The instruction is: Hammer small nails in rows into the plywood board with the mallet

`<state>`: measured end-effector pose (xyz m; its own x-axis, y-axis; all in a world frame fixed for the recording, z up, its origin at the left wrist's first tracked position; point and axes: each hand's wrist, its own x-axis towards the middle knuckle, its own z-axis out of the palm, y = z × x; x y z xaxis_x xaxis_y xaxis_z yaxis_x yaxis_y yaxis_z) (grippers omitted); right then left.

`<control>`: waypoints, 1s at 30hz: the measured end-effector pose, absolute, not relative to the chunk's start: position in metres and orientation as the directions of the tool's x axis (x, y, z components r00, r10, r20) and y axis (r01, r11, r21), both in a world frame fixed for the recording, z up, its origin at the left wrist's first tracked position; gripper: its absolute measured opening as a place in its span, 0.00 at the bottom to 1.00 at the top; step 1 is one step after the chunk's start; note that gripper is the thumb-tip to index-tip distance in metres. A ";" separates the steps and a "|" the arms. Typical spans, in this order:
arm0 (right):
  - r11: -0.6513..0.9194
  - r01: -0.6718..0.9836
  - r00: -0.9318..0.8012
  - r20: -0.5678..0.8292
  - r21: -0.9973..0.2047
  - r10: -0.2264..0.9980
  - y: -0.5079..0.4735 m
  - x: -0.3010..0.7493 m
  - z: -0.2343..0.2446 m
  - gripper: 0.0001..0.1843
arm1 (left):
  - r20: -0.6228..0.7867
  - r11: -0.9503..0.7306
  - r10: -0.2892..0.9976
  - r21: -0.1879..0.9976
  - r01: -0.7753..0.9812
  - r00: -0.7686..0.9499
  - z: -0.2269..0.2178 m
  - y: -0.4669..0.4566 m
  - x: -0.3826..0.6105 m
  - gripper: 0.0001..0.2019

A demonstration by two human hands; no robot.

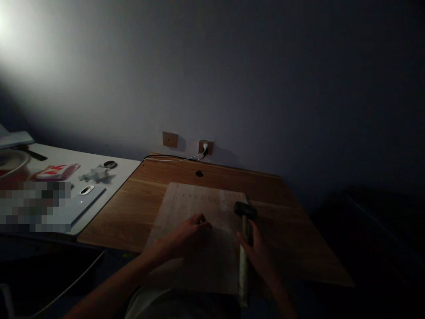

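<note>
Wooden board [186, 197] | left hand [187, 235] curled on it | right hand [258, 257] holding hammer [245, 211]

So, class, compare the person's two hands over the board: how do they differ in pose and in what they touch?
The left hand rests on the pale board with fingers curled; the right hand wraps the handle of the hammer. The left hand is mid-board; the right hand is at its right edge. Both are bare and dimly lit.
</note>
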<state>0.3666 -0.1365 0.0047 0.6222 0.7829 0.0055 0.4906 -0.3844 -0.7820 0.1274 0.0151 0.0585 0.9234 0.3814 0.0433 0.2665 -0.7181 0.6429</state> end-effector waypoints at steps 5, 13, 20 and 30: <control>-0.383 0.498 0.634 0.025 -0.778 0.773 -0.136 0.366 0.002 0.42 | 0.088 -0.732 0.472 0.594 0.335 0.877 0.055 0.031 0.107 0.17; -0.451 0.540 0.625 -0.021 -0.710 0.780 -0.135 0.369 0.003 0.40 | 0.077 -0.782 0.406 0.544 0.303 0.910 0.052 0.030 0.115 0.10; -0.469 0.559 0.643 0.000 -0.684 0.766 -0.135 0.368 0.003 0.37 | 0.084 -0.784 0.414 0.539 0.308 0.906 0.046 0.037 0.121 0.12; -0.366 0.313 0.681 -0.062 -0.876 0.730 -0.138 0.385 0.011 0.30 | 0.168 -0.718 0.470 0.645 0.264 0.866 0.051 0.053 0.134 0.07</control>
